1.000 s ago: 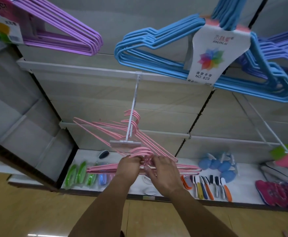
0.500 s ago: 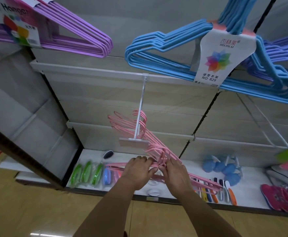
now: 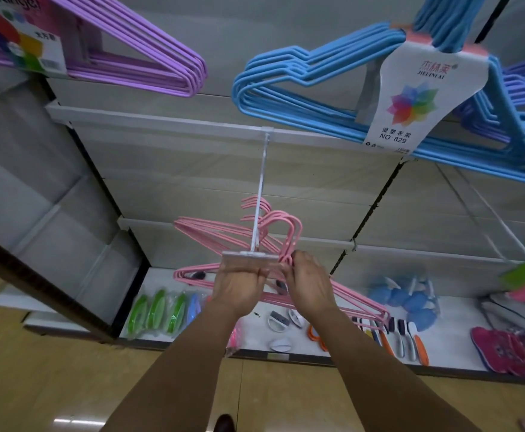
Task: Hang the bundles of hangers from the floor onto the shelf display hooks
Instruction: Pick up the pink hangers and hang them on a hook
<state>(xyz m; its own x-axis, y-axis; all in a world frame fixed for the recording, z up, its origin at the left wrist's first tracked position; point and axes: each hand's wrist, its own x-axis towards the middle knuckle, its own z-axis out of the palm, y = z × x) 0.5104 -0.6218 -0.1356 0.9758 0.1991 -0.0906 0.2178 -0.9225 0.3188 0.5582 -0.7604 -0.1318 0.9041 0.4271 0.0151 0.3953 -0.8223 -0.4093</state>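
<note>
A bundle of pink hangers [image 3: 357, 302] is held up at the tip of a white display hook [image 3: 260, 194] that sticks out from the shelf rail. Its hook ends [image 3: 283, 227] rise just right of the display hook's clear label holder [image 3: 248, 260]. My left hand [image 3: 239, 286] grips the bundle below the label holder, partly seen through it. My right hand [image 3: 309, 280] pinches the necks of the hangers beside it. More pink hangers [image 3: 211, 232] hang further back on the same hook.
Above hang a purple hanger bundle [image 3: 149, 57] at the left and a blue bundle [image 3: 317, 98] with a white label at the right. The bottom shelf [image 3: 454, 344] holds green items, brushes and blue items. Another long hook [image 3: 498, 226] juts out at the right. Yellow floor lies below.
Both hands have lifted the pink bundle upward, bringing its hook ends level with the tip of the display hook. The bundle has tilted down to the right.
</note>
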